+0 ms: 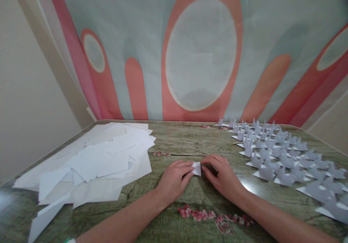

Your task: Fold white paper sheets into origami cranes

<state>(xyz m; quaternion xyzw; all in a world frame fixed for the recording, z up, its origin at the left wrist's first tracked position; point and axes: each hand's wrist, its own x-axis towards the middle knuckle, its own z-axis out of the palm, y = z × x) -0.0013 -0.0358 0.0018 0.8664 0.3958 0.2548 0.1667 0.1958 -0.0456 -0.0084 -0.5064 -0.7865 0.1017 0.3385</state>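
Observation:
A small folded piece of white paper (197,169) is held low over the wood-patterned table, between my two hands. My left hand (174,179) pinches its left side, fingers on top and thumb along the near edge. From the other side, my right hand (221,176) has its curled index finger and thumb at the paper's right edge. The fingertips partly cover the paper, so its exact folds cannot be made out. Rows of folded white paper figures, bird-like with raised points, stand to the right; one figure (266,173) is close to my right forearm.
A loose, overlapping pile of white paper sheets (108,163) covers the left of the table (179,138). One folded strip (49,214) lies at its near corner. Pink flower prints mark the tabletop. Behind the far edge hangs a grey and coral patterned backdrop (152,54).

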